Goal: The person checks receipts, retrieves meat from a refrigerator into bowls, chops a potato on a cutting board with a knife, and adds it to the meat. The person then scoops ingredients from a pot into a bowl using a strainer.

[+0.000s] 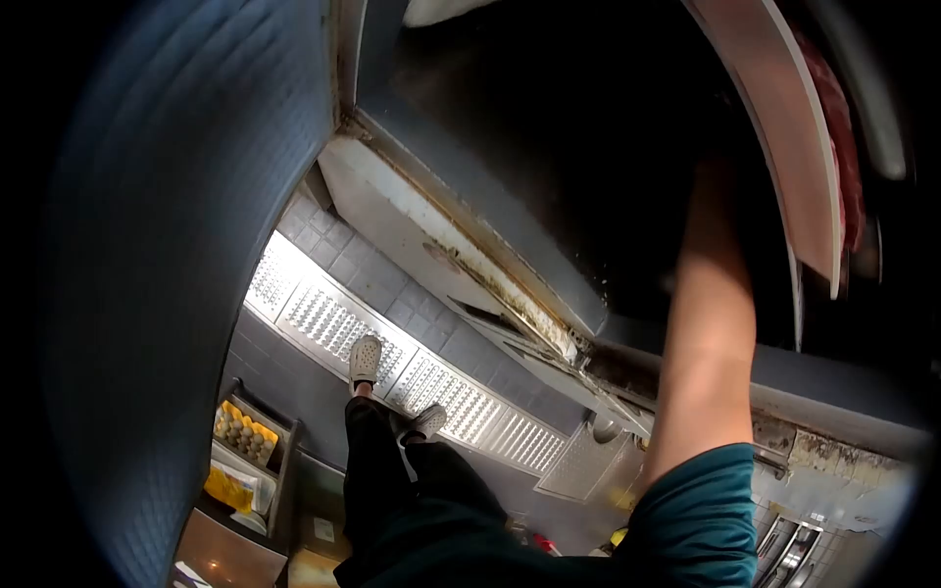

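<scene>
A bare arm in a teal sleeve (701, 510) reaches up on the right into a dark, open compartment with a grey metal rim (470, 191). Its hand is lost in the dark, so its fingers and anything they hold cannot be seen. To the right of the forearm hangs a pinkish flat piece (784, 127) with a pale edge, and a dark red item (838, 147) lies behind it. My other hand does not show in the view.
A quilted blue-grey surface (186, 245) fills the left side. Below are a perforated metal floor strip (461, 397), my feet in light clogs (366, 360), and a drawer holding a yellow tray of round items (245, 433). The compartment's lower edge is stained.
</scene>
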`<action>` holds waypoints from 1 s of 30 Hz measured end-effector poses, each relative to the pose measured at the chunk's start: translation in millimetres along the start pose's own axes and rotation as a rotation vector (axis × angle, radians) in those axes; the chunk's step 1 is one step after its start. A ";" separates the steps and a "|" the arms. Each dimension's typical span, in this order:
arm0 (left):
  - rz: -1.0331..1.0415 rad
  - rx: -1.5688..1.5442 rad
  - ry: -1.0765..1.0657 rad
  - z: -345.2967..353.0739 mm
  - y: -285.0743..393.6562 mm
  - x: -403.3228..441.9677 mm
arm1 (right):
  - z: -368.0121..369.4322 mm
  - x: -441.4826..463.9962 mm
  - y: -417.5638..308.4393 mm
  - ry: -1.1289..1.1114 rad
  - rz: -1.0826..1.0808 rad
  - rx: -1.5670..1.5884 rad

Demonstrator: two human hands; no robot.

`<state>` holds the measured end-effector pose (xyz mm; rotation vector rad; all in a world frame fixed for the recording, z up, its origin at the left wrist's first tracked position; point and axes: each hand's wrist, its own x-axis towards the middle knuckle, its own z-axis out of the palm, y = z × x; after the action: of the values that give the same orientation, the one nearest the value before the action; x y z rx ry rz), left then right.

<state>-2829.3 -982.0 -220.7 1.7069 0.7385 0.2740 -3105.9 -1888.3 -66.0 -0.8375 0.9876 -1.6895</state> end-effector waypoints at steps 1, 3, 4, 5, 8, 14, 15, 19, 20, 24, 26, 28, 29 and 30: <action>-0.007 0.016 -0.008 8.0 -1.0 -1.8 | 0.4 9.1 -3.6 0.006 -0.012 -0.014; -0.008 0.044 -0.030 25.7 -2.1 -5.7 | -1.0 24.5 -13.7 0.014 -0.025 -0.038; -0.008 0.055 -0.038 33.4 -2.4 -7.8 | -0.9 28.9 -15.1 0.019 -0.030 -0.043; -0.010 0.065 -0.052 42.6 -1.8 -9.5 | -1.0 34.1 -18.6 0.024 -0.033 -0.047; 0.000 0.082 -0.095 65.9 1.2 -13.4 | -4.0 42.0 -28.2 0.042 -0.041 -0.060; 0.021 0.098 -0.169 101.2 8.4 -18.6 | -24.2 40.3 -50.4 0.082 -0.046 -0.089; 0.023 0.096 -0.182 107.1 8.9 -20.6 | -28.7 39.0 -55.5 0.088 -0.044 -0.093; 0.014 0.089 -0.270 145.8 5.4 -28.1 | -59.7 22.0 -68.7 0.149 -0.042 -0.092; 0.008 0.091 -0.289 153.0 4.2 -31.5 | -65.1 16.5 -70.8 0.157 -0.041 -0.091; -0.012 0.077 -0.333 174.5 1.7 -41.8 | -73.6 -6.7 -72.5 0.179 -0.007 -0.061; 0.000 0.078 -0.362 183.0 4.4 -46.6 | -71.1 -14.1 -71.9 0.181 0.002 -0.053; 0.026 0.078 -0.393 192.0 8.7 -51.4 | -63.5 -17.9 -70.5 0.179 0.014 -0.039; 0.035 0.072 -0.408 194.7 10.7 -53.6 | -55.4 -18.7 -68.6 0.173 0.023 -0.026; 0.045 0.059 -0.420 197.7 13.0 -57.5 | -46.7 -19.4 -69.8 0.162 0.031 -0.016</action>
<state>-2761.3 -1174.4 -251.6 1.7610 0.4006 -0.0778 -3168.5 -1845.2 -25.3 -0.7003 1.1194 -1.7456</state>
